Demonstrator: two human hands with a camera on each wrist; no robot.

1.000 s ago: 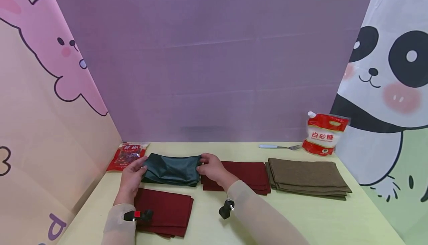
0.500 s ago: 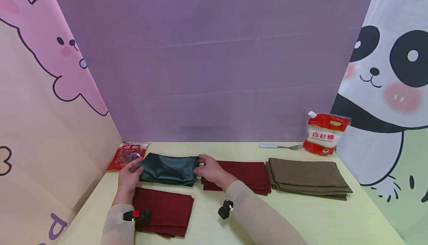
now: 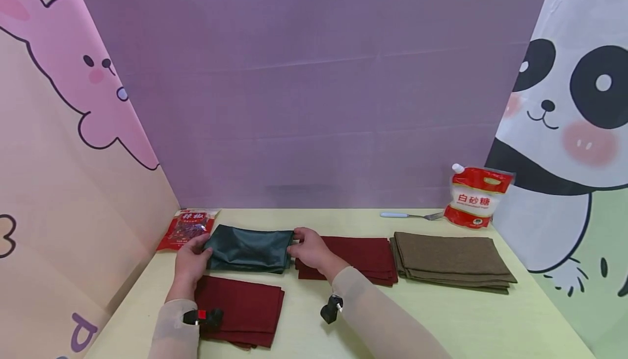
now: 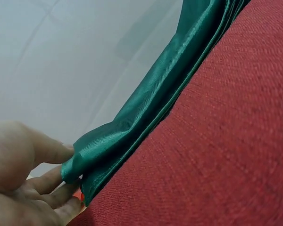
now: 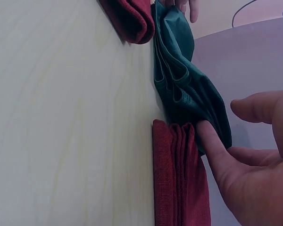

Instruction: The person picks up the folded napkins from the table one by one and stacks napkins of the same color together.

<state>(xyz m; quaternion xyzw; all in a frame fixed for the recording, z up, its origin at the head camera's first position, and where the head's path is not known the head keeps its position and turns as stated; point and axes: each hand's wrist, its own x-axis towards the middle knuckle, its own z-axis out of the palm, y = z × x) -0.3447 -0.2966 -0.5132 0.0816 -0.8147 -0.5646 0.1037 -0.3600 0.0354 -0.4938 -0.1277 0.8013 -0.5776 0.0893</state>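
Observation:
A folded, shiny dark green cloth [image 3: 250, 247] lies at the back left of the table, its layers showing at the side in the right wrist view. At its left end my left hand [image 3: 191, 261] pinches a corner, thumb on top and fingers beneath, as the left wrist view shows. My right hand [image 3: 314, 251] is at the cloth's right end; one finger touches its edge and another stands apart with the fingers fairly straight [image 5: 254, 174]. In front lies a folded dark red cloth [image 3: 240, 310], and another red cloth [image 3: 363, 258] lies right of the green one, partly behind my right hand.
A red packet [image 3: 186, 228] lies behind my left hand. Folded brown cloths [image 3: 451, 255] lie at the right. Behind them are a fork [image 3: 407, 215] with a pale handle and a red-and-white sugar pouch [image 3: 476, 198]. Curtains and printed panels border the table [image 3: 441, 321].
The green cloth and both hands shifted slightly left, then a touch back to the right. The other things stayed where they were.

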